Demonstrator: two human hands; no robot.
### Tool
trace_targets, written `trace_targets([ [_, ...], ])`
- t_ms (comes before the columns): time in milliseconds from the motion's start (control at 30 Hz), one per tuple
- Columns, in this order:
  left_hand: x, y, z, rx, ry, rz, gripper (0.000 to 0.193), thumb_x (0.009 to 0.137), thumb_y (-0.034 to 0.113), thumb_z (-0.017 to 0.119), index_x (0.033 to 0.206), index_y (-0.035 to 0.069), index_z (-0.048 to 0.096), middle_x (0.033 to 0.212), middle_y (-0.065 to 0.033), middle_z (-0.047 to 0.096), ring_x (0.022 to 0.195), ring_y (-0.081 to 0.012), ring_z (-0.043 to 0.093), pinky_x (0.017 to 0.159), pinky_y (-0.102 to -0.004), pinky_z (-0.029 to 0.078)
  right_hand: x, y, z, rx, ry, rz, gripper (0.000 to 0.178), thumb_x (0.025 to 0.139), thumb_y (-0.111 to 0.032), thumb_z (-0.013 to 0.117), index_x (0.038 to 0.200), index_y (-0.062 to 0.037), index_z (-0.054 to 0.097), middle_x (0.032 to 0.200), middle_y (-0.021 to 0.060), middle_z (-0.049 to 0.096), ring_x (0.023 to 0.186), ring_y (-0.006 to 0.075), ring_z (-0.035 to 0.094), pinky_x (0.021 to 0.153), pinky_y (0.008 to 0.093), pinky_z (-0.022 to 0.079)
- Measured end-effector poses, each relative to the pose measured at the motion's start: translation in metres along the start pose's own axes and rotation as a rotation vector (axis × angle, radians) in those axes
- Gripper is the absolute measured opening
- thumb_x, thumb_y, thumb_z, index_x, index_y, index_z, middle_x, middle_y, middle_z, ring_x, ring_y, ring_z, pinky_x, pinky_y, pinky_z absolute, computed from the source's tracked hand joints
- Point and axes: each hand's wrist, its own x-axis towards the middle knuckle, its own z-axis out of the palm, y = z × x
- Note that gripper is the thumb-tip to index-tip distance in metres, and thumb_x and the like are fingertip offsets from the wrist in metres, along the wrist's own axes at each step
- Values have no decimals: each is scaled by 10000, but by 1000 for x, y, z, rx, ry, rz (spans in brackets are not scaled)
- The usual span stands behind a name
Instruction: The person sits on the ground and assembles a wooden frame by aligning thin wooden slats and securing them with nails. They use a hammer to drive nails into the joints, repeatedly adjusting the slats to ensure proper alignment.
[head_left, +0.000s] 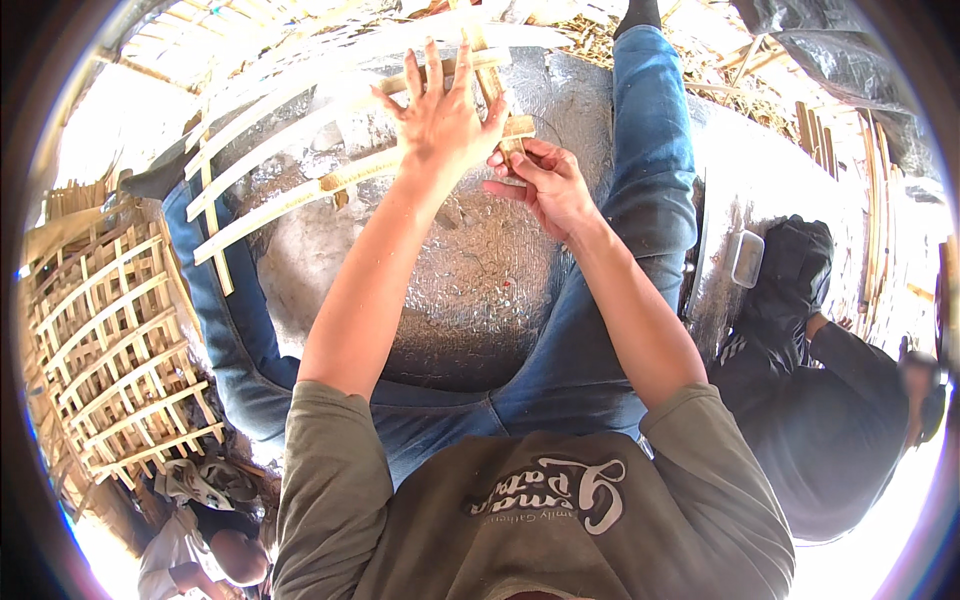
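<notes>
A lattice of pale bamboo slats (290,212) lies across the floor in front of me, with long strips crossed by shorter ones. My left hand (443,122) rests on it, palm down and fingers spread, near the joined right end. Just right of it, my right hand (550,185) pinches the near end of a bamboo crosspiece (512,147) between thumb and forefinger. Whether something small also sits in those fingers is hidden.
My legs in blue jeans (652,130) frame a shiny grey floor covering (450,290). Finished-looking woven bamboo panels (120,340) stack at left. A person in black (820,420) sits at right near a clear plastic container (747,259); another person (205,555) is at lower left.
</notes>
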Motion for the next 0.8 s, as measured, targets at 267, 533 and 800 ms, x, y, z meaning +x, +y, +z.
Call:
trace_targets([
  [267,10,-9,8,8,12,0,827,943,717,389,1607,268,186,1668,-155,134,1533,-402,96,1098,-812,44,11,0,2,-42,12,-13,214,1026,-131,562,1149,34,622,1041,69,666,935,114,637,919,399,614],
  [533,9,-12,12,17,-12,-11,827,936,728,389,1606,285,188,1671,-152,122,1533,-401,95,1107,-804,36,9,-4,4,-97,46,29,235,1030,-165,559,1141,25,644,1037,68,680,935,106,638,869,383,631],
  [800,8,-7,7,47,-49,-18,825,958,698,342,1615,237,151,1669,-166,123,1528,-409,123,1108,-796,13,6,-11,7,-149,98,94,251,1020,-189,580,1176,-7,655,1072,87,707,919,142,665,840,406,629],
])
